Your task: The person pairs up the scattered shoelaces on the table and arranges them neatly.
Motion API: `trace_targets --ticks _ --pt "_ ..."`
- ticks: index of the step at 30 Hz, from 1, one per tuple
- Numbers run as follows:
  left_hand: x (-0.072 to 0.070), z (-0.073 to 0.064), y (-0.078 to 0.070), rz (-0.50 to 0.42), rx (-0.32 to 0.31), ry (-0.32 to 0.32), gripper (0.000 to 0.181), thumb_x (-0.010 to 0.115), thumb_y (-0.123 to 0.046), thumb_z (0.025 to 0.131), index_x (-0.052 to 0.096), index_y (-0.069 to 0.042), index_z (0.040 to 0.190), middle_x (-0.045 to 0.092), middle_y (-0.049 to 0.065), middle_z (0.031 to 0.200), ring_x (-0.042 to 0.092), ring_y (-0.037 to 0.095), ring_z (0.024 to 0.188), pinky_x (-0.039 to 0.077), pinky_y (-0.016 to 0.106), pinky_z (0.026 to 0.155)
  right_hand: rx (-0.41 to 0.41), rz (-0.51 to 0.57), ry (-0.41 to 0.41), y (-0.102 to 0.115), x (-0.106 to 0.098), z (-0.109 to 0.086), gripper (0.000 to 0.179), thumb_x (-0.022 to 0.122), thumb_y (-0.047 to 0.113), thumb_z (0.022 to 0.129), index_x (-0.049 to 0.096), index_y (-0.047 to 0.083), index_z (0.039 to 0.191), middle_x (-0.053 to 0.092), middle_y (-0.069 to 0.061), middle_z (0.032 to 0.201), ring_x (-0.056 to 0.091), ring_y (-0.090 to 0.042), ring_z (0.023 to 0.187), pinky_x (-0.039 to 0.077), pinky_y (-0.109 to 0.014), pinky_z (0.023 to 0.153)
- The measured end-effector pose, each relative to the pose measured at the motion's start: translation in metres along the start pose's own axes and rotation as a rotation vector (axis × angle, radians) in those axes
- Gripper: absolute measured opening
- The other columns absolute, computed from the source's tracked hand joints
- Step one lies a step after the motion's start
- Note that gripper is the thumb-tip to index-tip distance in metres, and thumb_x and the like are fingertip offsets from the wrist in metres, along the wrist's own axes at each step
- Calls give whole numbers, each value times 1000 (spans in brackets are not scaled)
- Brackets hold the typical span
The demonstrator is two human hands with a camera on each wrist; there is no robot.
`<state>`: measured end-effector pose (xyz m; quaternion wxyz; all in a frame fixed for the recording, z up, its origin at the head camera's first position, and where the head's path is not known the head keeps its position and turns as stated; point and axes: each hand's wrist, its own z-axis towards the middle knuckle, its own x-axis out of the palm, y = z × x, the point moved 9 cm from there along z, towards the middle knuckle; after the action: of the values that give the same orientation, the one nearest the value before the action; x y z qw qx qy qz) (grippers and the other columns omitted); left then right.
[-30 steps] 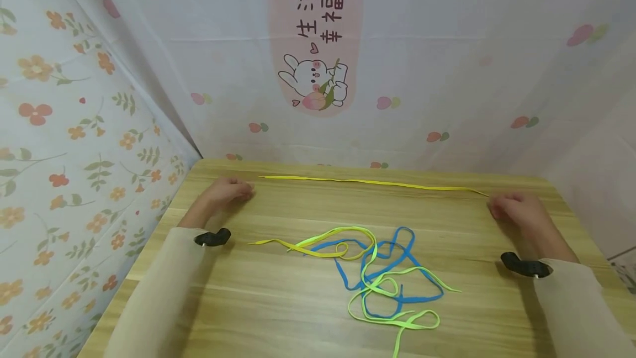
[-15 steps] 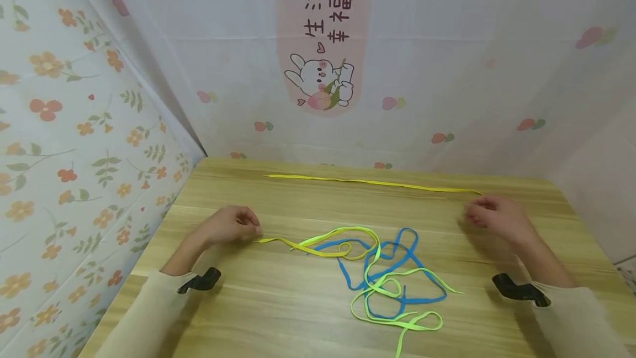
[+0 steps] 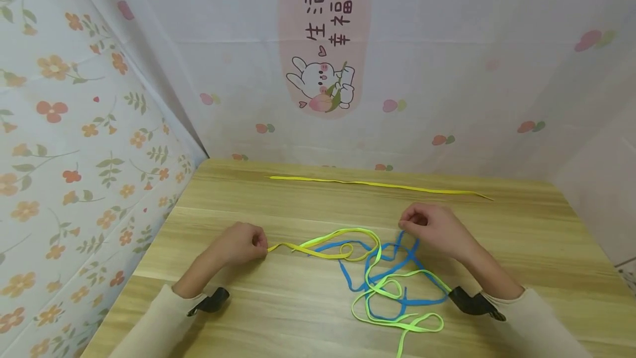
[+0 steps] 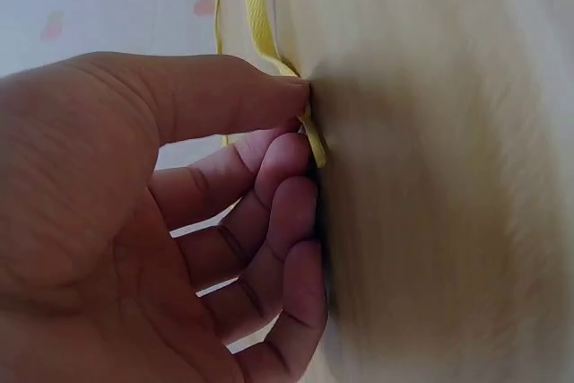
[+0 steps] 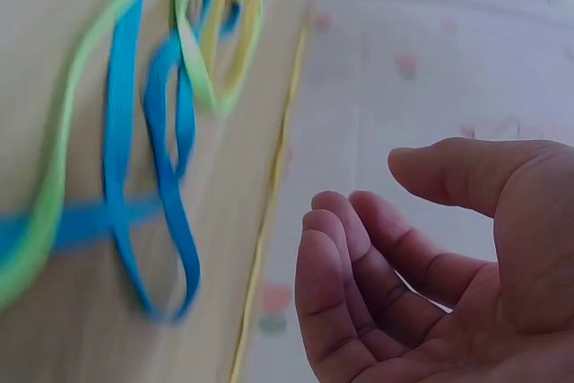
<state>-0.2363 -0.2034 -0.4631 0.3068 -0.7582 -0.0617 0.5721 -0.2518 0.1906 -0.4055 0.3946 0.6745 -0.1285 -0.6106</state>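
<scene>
Left hand [image 3: 242, 243]: fingers curled, thumb and fingertips [image 4: 296, 145] pinching the left end of the yellow lace [image 3: 318, 251] against the table [image 3: 278, 314]. The lace runs right from the pinch into the tangle, flat and narrow.

Tangle mid-table: yellow lace, blue lace [image 3: 397, 283] and lime-green lace [image 3: 392, 314] looped over each other; the lime one trails toward the near edge.

Right hand [image 3: 432, 228]: fingers [image 5: 336, 284] loosely curled and empty, hovering over the far right part of the tangle, just above the blue loop; contact can't be confirmed.

A second, straight yellow lace [image 3: 377, 184] lies along the far edge, well apart from both hands.
</scene>
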Motion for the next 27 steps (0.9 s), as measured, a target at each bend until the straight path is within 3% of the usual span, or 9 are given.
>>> trace_targets --ticks 8,14,17,19,21,24,27 --pt "28 -19 -41 34 108 43 18 74 -7 86 68 -19 74 54 -14 66 46 4 63 42 26 62 -107 30 106 32 49 -7 5 77 13 102 75 16 98 71 11 85 64 -7 78 55 -28 72" --pt "56 -26 -73 -30 156 62 21 81 -13 90 70 -22 75 55 -18 67 48 1 67 45 25 63 -200 51 191 60 82 -15 8 80 9 98 75 15 96 69 16 85 64 -1 78 57 -26 72" --pt "63 -23 -87 -65 203 69 20 81 -14 92 71 -22 77 56 -19 68 50 -1 67 47 24 63 -253 18 211 76 96 -21 11 83 5 94 75 13 95 67 17 84 62 1 77 56 -25 71" --pt "61 -18 -91 -62 210 37 20 79 -12 93 70 -22 78 56 -18 69 51 0 67 47 24 62 -294 -15 219 88 106 -25 14 86 4 90 75 13 95 64 18 82 59 2 76 54 -24 70" --pt "53 -10 -89 -28 206 -34 20 79 -10 91 69 -22 79 56 -16 71 52 2 68 48 25 63 -346 -60 225 100 117 -28 16 87 5 89 76 14 95 61 18 82 56 4 76 52 -22 70" --pt "40 1 -79 22 159 -134 20 80 -6 90 68 -20 82 56 -13 75 52 5 69 48 26 63 -422 -116 236 117 132 -31 16 88 7 87 77 15 96 61 15 85 53 5 75 49 -20 70" --pt "34 11 -71 55 134 -161 18 81 -7 92 69 -18 84 56 -11 75 52 8 70 47 27 63 -472 -169 260 131 148 -33 17 86 7 87 79 15 100 64 12 93 54 4 76 49 -18 72"
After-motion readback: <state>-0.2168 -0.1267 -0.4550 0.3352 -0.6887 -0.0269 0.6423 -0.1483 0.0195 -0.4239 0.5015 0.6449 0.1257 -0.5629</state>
